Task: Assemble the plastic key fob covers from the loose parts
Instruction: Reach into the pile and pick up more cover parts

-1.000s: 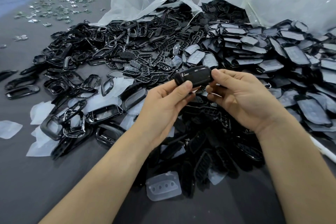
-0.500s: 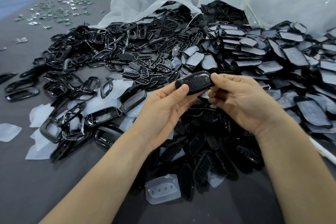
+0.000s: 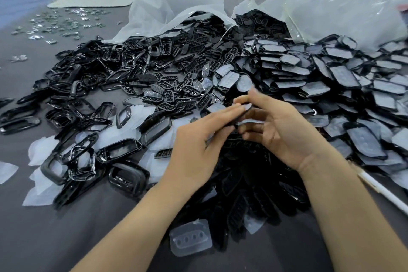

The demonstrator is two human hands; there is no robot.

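one cam, head-worn wide-angle | faces forward and down across the table (image 3: 44, 238) | sits close over left hand (image 3: 198, 150) and right hand (image 3: 284, 132), mid-frame | far room along top edge
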